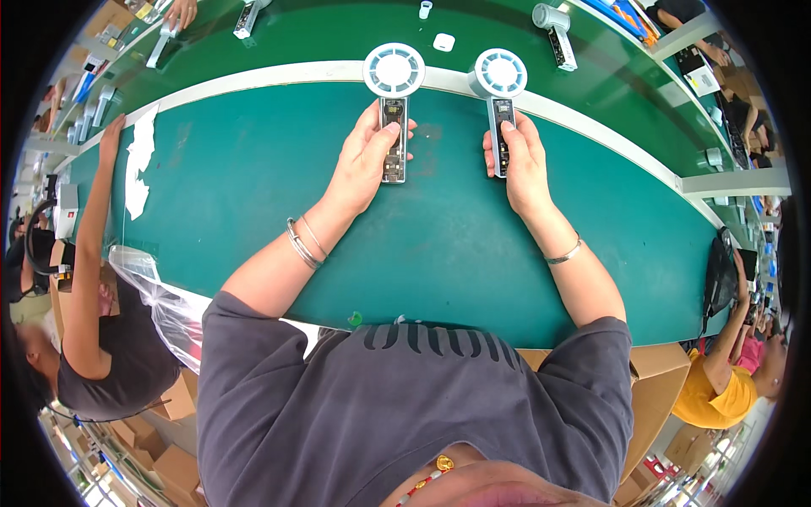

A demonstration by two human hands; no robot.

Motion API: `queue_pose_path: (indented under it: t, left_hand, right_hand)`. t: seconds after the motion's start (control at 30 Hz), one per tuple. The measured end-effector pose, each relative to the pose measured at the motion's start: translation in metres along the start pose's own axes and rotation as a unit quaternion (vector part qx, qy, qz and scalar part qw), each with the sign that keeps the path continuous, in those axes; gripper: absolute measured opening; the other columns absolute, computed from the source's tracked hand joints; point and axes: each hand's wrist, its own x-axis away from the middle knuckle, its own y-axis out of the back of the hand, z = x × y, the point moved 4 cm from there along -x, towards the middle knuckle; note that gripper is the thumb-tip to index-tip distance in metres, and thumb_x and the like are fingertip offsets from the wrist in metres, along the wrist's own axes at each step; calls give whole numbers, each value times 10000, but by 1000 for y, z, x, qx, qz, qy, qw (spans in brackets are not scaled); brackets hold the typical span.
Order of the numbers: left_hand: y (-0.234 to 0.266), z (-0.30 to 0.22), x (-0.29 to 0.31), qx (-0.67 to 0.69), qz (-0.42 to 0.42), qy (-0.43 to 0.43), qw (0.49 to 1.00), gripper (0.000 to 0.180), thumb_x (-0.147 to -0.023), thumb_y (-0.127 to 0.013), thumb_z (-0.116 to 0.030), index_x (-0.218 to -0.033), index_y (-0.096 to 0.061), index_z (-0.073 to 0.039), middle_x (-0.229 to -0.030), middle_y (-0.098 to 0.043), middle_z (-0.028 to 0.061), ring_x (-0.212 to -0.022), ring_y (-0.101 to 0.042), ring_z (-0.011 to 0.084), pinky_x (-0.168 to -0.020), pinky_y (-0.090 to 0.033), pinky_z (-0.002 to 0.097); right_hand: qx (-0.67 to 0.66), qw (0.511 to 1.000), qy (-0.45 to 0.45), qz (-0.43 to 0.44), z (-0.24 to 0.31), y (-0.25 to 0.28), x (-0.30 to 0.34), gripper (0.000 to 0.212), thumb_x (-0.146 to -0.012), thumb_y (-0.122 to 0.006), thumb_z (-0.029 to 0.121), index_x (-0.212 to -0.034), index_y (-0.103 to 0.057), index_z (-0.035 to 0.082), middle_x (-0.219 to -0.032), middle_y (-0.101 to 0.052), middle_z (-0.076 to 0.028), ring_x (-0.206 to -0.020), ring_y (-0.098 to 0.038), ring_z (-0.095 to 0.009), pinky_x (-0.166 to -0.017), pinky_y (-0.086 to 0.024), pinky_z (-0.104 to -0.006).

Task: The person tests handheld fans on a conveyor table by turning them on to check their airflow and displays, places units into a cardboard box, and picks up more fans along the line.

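Fans [394, 70] [500, 73] gripped over the desk [473, 253]

From my end, the green desk fills most of the view, with a darker green surface [321, 34] beyond it and a white rail [279, 76] curving between them. A clear bag [148, 279] bunches at the near left edge.

I have the left hand [363, 160] and right hand [525, 160] well apart, past the desk's middle. Left fingers [411, 125] are wrapped around one fan's handle, thumb across its dark front; right fingers [488, 156] grip the other the same way. Both round heads are at the far ends, grilles showing to me.

A white sheet [140, 165] lies far left. Past the rail sits a white case [443, 42]; near me, a green scrap [356, 318].
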Motion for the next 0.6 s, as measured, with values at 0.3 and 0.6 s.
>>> queue_pose_path:
  t: [0.3, 0.6]
  left_hand:
    - [-3, -5, 6, -20, -2, -13, 1000, 456, -900, -429, -181, -1300, -330, 15, -1008, -524, 84, -848, -501, 105, -685, -473, 245]
    - [-8, -10, 6, -23, 15, -67, 997, 522, -902, -441, -179, -1346, -247, 15, -1044, -514, 76, -845, -492, 88, -714, -457, 226]
  right_hand:
    - [37, 999, 40, 6, 0, -4, 5, 316, -935, -392, 208, -1187, -377, 17, -757, -520, -59, -553, -472, -91, -452, -400, -219]
    - [41, 997, 62, -4, 5, -3, 6, 323, -929, -398, 212, -1180, -381, 11, -743, -521, -54, -525, -456, -84, -434, -388, -210]
